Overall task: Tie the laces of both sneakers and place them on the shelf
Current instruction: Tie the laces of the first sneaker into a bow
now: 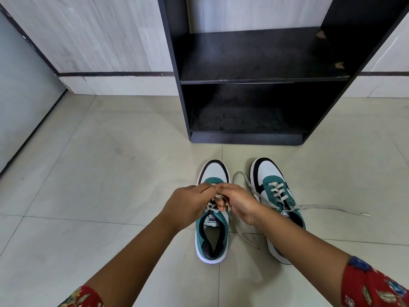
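Left sneaker (pixel 212 231) on tiled floor (pixel 110 173), toes toward black shelf unit (pixel 254 80). Left hand (pixel 188 204) and right hand (pixel 238 202) meet over its tongue, both closed pinching its grey laces (pixel 212 208). Right sneaker (pixel 273 191) just beside, laces loose, one lace end (pixel 332 208) trailing right. Red floral sleeves (pixel 374 286).

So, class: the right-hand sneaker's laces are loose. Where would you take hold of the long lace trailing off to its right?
Pinch the long lace near its free tip from above: it lies flat on the floor, clear of the right-hand sneaker.
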Motion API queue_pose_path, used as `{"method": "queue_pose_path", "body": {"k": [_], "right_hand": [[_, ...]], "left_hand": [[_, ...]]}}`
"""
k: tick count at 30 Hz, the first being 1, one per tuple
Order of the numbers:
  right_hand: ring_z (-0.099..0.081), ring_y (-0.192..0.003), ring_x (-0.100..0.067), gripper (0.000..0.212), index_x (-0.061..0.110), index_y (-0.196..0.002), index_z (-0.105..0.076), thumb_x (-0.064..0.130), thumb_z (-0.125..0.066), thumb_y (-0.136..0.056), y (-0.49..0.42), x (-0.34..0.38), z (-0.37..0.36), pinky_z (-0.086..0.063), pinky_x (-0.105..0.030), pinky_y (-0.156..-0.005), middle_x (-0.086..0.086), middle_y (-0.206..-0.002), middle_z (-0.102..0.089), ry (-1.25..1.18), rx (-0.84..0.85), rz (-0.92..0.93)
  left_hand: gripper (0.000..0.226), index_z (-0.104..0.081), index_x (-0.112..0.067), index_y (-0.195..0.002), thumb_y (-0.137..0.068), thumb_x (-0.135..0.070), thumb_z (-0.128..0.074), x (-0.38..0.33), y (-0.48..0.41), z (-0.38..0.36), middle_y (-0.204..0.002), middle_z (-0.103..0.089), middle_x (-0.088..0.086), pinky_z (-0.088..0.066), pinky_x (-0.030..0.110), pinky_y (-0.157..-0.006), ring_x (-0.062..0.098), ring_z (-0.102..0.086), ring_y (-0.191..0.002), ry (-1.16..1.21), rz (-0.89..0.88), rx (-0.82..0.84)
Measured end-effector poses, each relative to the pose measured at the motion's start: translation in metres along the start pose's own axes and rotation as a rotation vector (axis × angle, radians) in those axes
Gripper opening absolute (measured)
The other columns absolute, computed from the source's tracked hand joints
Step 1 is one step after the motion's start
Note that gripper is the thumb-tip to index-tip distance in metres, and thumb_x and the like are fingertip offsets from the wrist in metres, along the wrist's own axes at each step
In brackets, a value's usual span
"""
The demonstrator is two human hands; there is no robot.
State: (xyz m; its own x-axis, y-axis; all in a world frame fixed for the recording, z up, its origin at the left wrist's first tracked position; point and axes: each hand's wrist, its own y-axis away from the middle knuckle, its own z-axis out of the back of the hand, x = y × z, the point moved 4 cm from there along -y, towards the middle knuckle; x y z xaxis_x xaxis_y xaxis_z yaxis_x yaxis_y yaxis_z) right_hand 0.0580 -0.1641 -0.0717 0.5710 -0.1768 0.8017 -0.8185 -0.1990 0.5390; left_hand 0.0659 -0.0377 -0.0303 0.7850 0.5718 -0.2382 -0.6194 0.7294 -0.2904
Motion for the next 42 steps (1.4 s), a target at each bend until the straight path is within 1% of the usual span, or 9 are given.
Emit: {"method": "queue_pose_path", "body": {"k": [5, 11, 15, 18, 24, 28, 32, 38, 42], "right_hand": [[-0.044, -0.05, -0.016, 0.036, 0.015, -0.069, -0.043, 0.032, -0.032, -0.099, 0.011, 0.004, -0.004, -0.038, -0.027, -0.058, -0.002, -0.052, -0.048, -0.02, -0.008, 0.035], [-0.059, -0.083, -0.003, 0.026, 0.015, -0.069, -0.061, 0.024, -0.053, -0.091, 0.031, -0.005, 0.009, -0.043, -0.02, -0.085, -0.004, -0.088, -0.059, 0.202, -0.304, 0.279], [-0.053, -0.1, -0.006, 0.018, 0.019, -0.067, -0.071, 0.036, -0.073, -0.073, 0.043, -0.004, 0.007, -0.038, -0.016, -0.089, 0.009, -0.092, -0.058, 0.395, -0.369, 0.342], [-0.055, -0.091, -0.002, 0.008, 0.016, -0.067, -0.071, 0.018, -0.078, -0.071, 0.047, 0.0, 0.003, -0.036, -0.004, -0.079, 0.009, -0.09, -0.058, 0.348, -0.434, 0.333], [-0.056, -0.087, -0.013, 0.007, 0.012, -0.08, -0.065, 0.007, -0.061, -0.083, 0.048, -0.006, 0.004, -0.044, -0.022, -0.077, -0.002, -0.096, -0.058, 0.002, -0.249, 0.125], [-0.048, -0.078, -0.014, 0.019, 0.011, -0.096, -0.062, 0.012, -0.044, -0.09, 0.052, -0.018, 0.008, -0.038, -0.026, -0.071, -0.002, -0.087, -0.056, 0.024, -0.177, 0.031], [-0.046, -0.068, -0.014, 0.025, 0.012, -0.072, -0.058, 0.016, -0.041, -0.089, 0.054, -0.027, 0.016, -0.034, -0.027, -0.062, -0.003, -0.07, -0.053, -0.238, -0.133, -0.042], [-0.054, -0.058, -0.011, 0.027, 0.017, -0.059, -0.052, 0.021, -0.049, -0.085, 0.052, -0.028, 0.022, -0.037, -0.021, -0.049, 0.001, -0.079, -0.068, -0.41, -0.044, -0.024], [-0.051, -0.042, -0.01, 0.032, 0.02, -0.054, -0.04, 0.023, -0.048, -0.085, 0.05, -0.025, 0.02, -0.038, -0.017, -0.038, 0.002, -0.064, -0.063, -0.586, -0.066, -0.01]], "left_hand": [[0.013, -0.046, -0.013, -0.08, -0.078, -0.006, -0.057, 0.0, -0.004, 0.005, -0.077, -0.063, 0.008, -0.041, 0.032, -0.056, 0.027, -0.057, -0.067, 0.41, 0.576, 0.085], [0.037, -0.037, -0.014, -0.057, -0.074, 0.006, -0.063, 0.017, 0.005, -0.002, -0.044, -0.036, -0.002, -0.014, 0.014, -0.037, 0.009, -0.021, -0.037, 1.218, 1.273, 0.138], [0.033, -0.041, -0.016, -0.059, -0.076, 0.002, -0.063, 0.009, 0.009, -0.009, -0.042, -0.041, -0.004, -0.02, 0.014, -0.035, 0.007, -0.027, -0.035, 1.278, 1.292, 0.173], [0.029, -0.045, -0.015, -0.063, -0.076, -0.002, -0.066, 0.004, 0.009, -0.006, -0.047, -0.052, -0.004, -0.029, 0.015, -0.038, 0.007, -0.036, -0.038, 1.28, 1.28, 0.151], [0.009, -0.062, -0.015, -0.076, -0.08, -0.022, -0.067, 0.011, 0.023, -0.003, -0.088, -0.068, 0.001, -0.042, 0.032, -0.08, 0.016, -0.06, -0.087, 1.284, 1.239, 0.129], [0.011, -0.062, -0.016, -0.076, -0.086, -0.022, -0.061, 0.012, 0.036, -0.013, -0.073, -0.068, -0.002, -0.044, 0.025, -0.065, 0.011, -0.059, -0.07, 1.529, 1.404, 0.041], [0.021, -0.059, -0.012, -0.072, -0.089, -0.025, -0.054, 0.014, 0.047, -0.023, -0.054, -0.053, -0.004, -0.041, 0.017, -0.045, 0.007, -0.044, -0.047, 1.759, 1.486, 0.07], [0.014, -0.059, -0.013, -0.077, -0.09, -0.019, -0.054, 0.026, 0.045, -0.021, -0.06, -0.039, -0.003, -0.048, 0.021, -0.055, 0.011, -0.033, -0.05, 1.273, 1.214, 0.261], [0.03, -0.047, -0.013, -0.06, -0.09, -0.018, -0.044, 0.022, 0.048, -0.026, -0.066, -0.062, 0.001, -0.043, 0.017, -0.041, 0.009, -0.045, -0.042, 1.859, 1.408, -0.04]]}}
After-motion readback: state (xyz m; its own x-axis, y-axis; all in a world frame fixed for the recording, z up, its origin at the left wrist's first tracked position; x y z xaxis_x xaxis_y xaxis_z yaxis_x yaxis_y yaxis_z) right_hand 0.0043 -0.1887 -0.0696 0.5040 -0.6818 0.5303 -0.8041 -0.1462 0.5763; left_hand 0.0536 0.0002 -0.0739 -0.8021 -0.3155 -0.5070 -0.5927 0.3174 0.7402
